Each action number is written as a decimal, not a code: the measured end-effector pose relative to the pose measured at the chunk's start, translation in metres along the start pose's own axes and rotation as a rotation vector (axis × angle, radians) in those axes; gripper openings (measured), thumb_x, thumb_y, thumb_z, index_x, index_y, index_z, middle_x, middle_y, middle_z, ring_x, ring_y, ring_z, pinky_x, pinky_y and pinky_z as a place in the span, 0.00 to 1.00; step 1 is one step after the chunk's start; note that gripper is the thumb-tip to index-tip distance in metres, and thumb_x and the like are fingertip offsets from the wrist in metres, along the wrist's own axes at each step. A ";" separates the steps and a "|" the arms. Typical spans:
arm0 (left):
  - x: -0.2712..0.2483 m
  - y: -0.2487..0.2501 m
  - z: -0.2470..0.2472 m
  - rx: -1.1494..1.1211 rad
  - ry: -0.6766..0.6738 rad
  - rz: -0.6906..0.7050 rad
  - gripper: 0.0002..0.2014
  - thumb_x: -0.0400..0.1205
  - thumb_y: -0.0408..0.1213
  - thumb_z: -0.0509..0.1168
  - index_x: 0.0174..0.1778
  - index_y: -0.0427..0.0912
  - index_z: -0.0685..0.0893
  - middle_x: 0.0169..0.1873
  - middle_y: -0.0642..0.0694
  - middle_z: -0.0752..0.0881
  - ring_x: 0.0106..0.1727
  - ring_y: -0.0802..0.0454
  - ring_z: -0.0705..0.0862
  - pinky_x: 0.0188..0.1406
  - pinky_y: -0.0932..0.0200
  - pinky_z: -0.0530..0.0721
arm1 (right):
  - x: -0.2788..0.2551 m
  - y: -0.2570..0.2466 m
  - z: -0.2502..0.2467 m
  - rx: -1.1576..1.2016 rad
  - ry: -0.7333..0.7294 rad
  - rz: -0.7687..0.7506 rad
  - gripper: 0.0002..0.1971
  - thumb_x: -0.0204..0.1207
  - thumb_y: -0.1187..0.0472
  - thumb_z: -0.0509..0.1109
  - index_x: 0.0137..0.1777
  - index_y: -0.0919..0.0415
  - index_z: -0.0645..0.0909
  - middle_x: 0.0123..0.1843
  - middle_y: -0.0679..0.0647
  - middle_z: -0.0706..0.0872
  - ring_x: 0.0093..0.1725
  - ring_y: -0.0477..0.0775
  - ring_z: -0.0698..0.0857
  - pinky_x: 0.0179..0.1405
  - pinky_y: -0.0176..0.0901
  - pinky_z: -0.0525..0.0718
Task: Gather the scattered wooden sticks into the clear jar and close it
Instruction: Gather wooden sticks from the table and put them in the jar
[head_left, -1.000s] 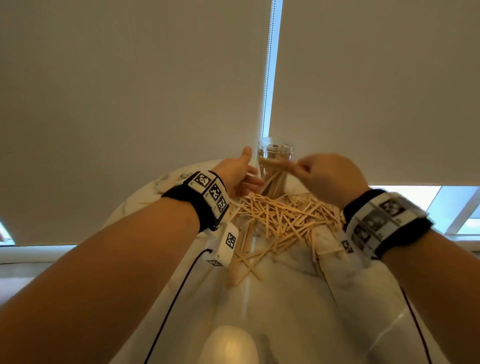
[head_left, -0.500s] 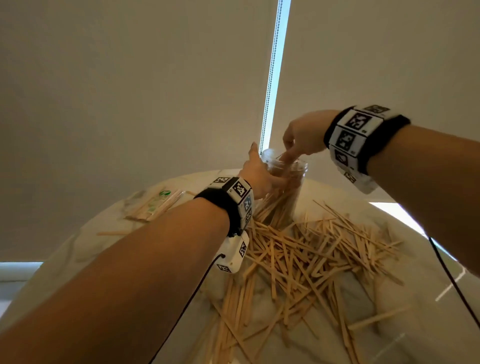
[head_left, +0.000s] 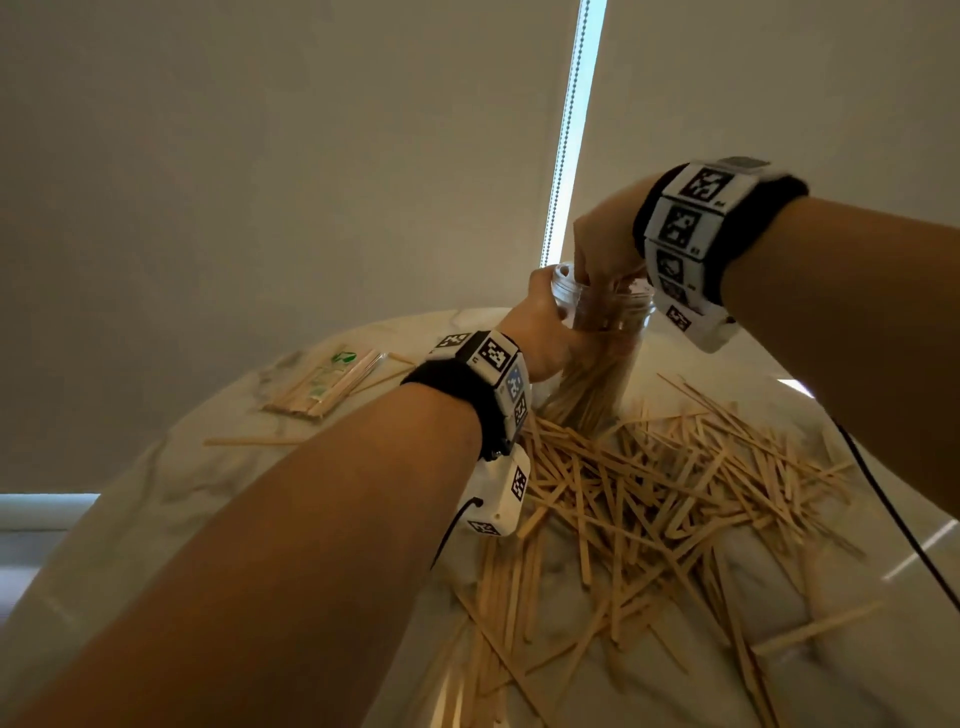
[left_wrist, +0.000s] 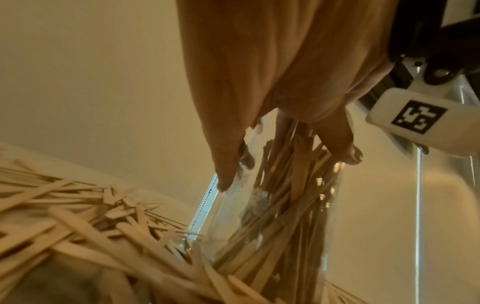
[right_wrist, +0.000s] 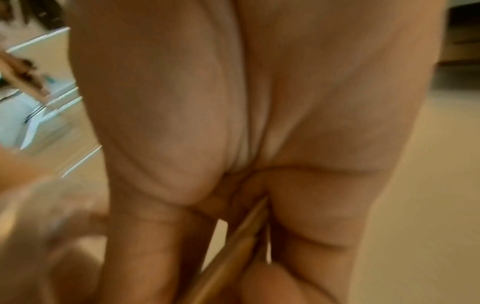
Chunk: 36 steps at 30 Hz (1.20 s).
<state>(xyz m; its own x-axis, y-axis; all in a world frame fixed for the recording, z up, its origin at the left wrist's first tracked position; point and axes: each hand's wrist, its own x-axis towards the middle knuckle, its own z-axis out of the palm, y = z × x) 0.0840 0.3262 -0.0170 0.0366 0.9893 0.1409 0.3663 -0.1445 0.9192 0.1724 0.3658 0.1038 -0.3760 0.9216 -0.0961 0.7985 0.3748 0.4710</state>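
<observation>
Jar: clear jar (head_left: 602, 332) stands upright on the marble surface (head_left: 218, 483), open, partly filled with standing sticks
Left hand: left hand (head_left: 545, 332) wraps the jar's neck and steadies it
Right hand: right hand (head_left: 602, 249) sits over the mouth, fingers (left_wrist: 342, 142) curled round a small bundle of sticks (right_wrist: 233, 242)
Loose sticks: scattered wooden sticks (head_left: 649, 499) lie piled at the jar's foot
Risk: bundle could jam on standing sticks or spill over the rim; a push may tip the jar

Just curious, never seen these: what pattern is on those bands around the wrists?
Black-and-white square codes on white blocks of the wrist bands, over black straps; clearest in the head view.
</observation>
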 end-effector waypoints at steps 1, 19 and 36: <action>0.000 0.000 0.000 0.008 0.005 0.001 0.52 0.65 0.43 0.82 0.81 0.56 0.57 0.63 0.45 0.82 0.62 0.44 0.83 0.62 0.39 0.85 | -0.002 0.000 -0.001 0.020 -0.044 -0.005 0.11 0.81 0.57 0.73 0.56 0.63 0.87 0.36 0.53 0.83 0.32 0.49 0.77 0.29 0.36 0.73; -0.012 0.008 0.002 0.021 -0.035 0.027 0.37 0.69 0.49 0.82 0.72 0.47 0.74 0.53 0.55 0.87 0.53 0.61 0.85 0.50 0.60 0.85 | -0.049 0.025 -0.004 0.787 0.044 -0.006 0.06 0.81 0.65 0.73 0.54 0.60 0.89 0.47 0.53 0.92 0.46 0.49 0.90 0.42 0.43 0.89; -0.254 0.042 -0.061 0.876 -0.317 -0.425 0.32 0.66 0.70 0.73 0.48 0.43 0.87 0.36 0.43 0.89 0.31 0.51 0.81 0.33 0.60 0.79 | -0.250 -0.013 0.120 0.623 -0.291 0.122 0.33 0.74 0.29 0.68 0.41 0.64 0.89 0.30 0.52 0.92 0.32 0.53 0.92 0.45 0.47 0.92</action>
<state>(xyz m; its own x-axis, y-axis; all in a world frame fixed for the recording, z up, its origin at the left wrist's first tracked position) 0.0336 0.0674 0.0086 -0.0573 0.9334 -0.3542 0.9523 0.1576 0.2614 0.3123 0.1427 0.0163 -0.1950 0.9175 -0.3467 0.9806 0.1748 -0.0889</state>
